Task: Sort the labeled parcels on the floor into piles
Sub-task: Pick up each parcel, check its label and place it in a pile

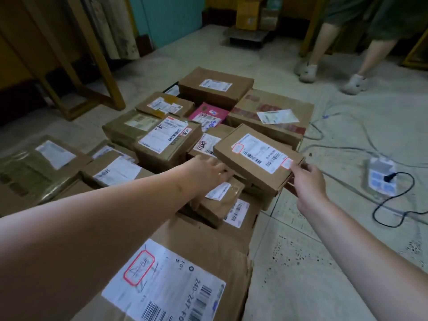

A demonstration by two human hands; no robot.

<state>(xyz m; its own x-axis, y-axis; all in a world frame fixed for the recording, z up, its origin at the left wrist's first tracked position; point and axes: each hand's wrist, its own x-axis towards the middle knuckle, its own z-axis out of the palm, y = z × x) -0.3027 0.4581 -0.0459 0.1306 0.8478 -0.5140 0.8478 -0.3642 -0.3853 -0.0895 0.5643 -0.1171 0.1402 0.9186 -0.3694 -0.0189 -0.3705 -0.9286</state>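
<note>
- Pale tiled floor (301,262) fills the frame, speckled dark at lower right, with wooden frames leaning at upper left.
- I see a crowd of cardboard parcels spread across the middle and left of the frame, each with a white printed label.
- My right hand (305,181) pinches the near right corner of a flat brown box (257,156), thumb on top by the red-ringed mark on its label, fingers curled under the edge.
- That box sits tilted, right of centre, raised above the parcels below it.
- My left hand (208,172) reaches in at centre, fingers stretched towards the left underside of the same box; I cannot tell whether they touch it or grip anything.
- Just below the hands lies a small taped parcel (220,200), resting on a wider box.
- At the bottom centre lies a big carton (185,274) with a large label (164,283) bearing a red-ringed handwritten mark.
- A pink packet (208,114) lies among the boxes above centre, beside a long carton with red tape (271,114).
- At right, a white power strip (379,177) lies on the floor with a black cable (393,205) looping from it.
- At upper right I see another person's legs (347,49) and pale shoes, well apart from the parcels.
</note>
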